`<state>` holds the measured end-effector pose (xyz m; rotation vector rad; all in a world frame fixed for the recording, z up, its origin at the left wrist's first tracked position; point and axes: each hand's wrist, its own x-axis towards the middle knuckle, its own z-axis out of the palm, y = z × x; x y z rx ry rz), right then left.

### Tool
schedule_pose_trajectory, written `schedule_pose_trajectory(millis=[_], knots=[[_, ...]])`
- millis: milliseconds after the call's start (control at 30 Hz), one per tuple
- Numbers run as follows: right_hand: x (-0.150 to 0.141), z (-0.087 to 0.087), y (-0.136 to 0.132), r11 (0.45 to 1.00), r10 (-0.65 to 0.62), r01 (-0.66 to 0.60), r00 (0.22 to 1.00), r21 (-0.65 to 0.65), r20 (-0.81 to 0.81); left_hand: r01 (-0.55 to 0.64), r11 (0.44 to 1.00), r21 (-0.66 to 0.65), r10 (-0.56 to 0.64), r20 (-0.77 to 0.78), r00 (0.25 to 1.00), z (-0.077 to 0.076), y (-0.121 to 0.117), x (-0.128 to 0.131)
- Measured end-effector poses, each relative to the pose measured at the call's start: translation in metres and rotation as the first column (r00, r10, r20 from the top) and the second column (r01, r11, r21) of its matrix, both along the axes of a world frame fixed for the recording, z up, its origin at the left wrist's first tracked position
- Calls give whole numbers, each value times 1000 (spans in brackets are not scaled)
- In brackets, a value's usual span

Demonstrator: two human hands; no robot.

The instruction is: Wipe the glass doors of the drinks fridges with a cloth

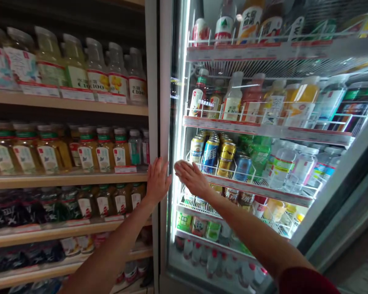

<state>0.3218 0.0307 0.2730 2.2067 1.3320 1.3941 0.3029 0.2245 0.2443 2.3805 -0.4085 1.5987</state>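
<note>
My left hand (158, 180) lies with stretched fingers against the grey upright post (155, 102) between the wooden shelves and the fridge. Close by on the right, my right hand (192, 178) is laid flat on the glass door (176, 122) of the lit drinks fridge, near its left edge, fingers stretched to the left. A darker patch at its fingertips may be a reflection or something thin; I cannot tell which. Behind the glass near this hand stand a blue can (210, 156) and a gold can (226, 158).
Wooden shelves (70, 102) with rows of bottles stand on the left. Inside the fridge, wire-fronted racks (263, 130) hold bottles and cans on several levels. The door's dark right frame (334, 183) slants across the right side. Light reflections show on the glass.
</note>
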Motion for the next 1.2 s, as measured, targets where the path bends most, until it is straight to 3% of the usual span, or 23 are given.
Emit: schedule_pose_trajectory(millis=[67, 133, 300, 467, 533, 600, 667, 800, 833, 900, 1000, 1033, 1133, 1200], knots=[[-5, -11, -9, 993, 47, -48, 999, -112, -13, 17, 1000, 4, -17, -2, 1000, -2, -2, 1], [-8, -9, -20, 990, 34, -35, 999, -136, -8, 32, 999, 1, -32, -1, 999, -2, -5, 2], [-15, 13, -54, 978, -168, 161, 985, 134, 44, 69, 997, 34, -69, -1, 998, 2, -23, 1], [-28, 2, -97, 992, -76, 81, 996, -95, 55, 123, 984, 131, -124, 3, 992, 4, -51, -1], [-31, 14, -112, 987, -159, 159, 984, 12, 77, 147, 980, 136, -149, 6, 989, 8, -63, -1], [-34, 29, -124, 945, -281, 257, 955, 202, 99, 171, 977, 130, -175, 19, 984, 15, -74, -1], [-39, 35, -136, 915, -337, 296, 934, 275, 115, 197, 972, 131, -203, 38, 978, 23, -85, -2], [-49, 33, -162, 964, -265, 258, 952, 62, 153, 234, 961, 147, -246, 70, 967, 39, -104, -3], [-50, 37, -169, 963, -269, 262, 950, 63, 157, 238, 960, 150, -251, 76, 965, 43, -108, -2], [-49, 52, -183, 928, -335, 293, 927, 229, 169, 244, 959, 146, -259, 96, 961, 50, -118, 0], [-50, 68, -199, 817, -428, 295, 886, 496, 179, 261, 957, 130, -277, 129, 952, 60, -135, 3], [-52, 66, -202, 816, -429, 297, 886, 497, 176, 268, 955, 126, -284, 136, 949, 62, -140, 3], [-59, 49, -214, 908, -369, 317, 915, 274, 163, 282, 949, 138, -300, 134, 944, 67, -154, 5], [-61, 50, -226, 925, -354, 318, 920, 209, 170, 275, 951, 143, -295, 145, 945, 71, -160, 6]])
